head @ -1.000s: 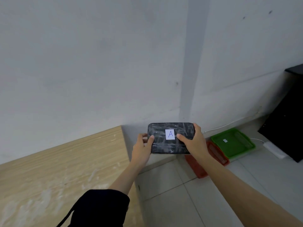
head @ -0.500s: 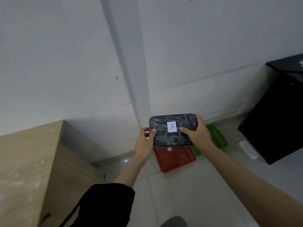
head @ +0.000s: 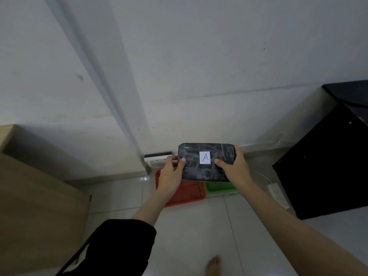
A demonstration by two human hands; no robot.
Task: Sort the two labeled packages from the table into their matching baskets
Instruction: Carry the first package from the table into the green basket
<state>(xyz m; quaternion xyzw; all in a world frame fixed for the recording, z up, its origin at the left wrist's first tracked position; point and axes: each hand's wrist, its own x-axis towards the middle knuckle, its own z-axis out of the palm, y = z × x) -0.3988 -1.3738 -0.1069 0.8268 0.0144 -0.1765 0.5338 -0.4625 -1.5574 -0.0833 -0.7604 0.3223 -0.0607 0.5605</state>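
Observation:
I hold a black wrapped package (head: 201, 170) with a white label marked "A" in front of me, above the floor. My left hand (head: 170, 177) grips its left end and my right hand (head: 235, 168) grips its right end. Below the package on the floor sit a red basket (head: 187, 193) and, right of it, a green basket (head: 220, 187), both partly hidden by the package and my hands. Any labels on the baskets are covered. The second package is out of view.
The wooden table (head: 35, 196) stands at the left. A black cabinet (head: 330, 170) stands at the right, with a white power strip (head: 278, 195) and cable on the floor beside it. A wall corner (head: 111, 92) runs down behind the baskets. A bare foot (head: 213, 265) shows on the tiled floor.
The view has swung right and down, away from the table. The baskets now lie directly under the held package, and the table has slid to the left edge.

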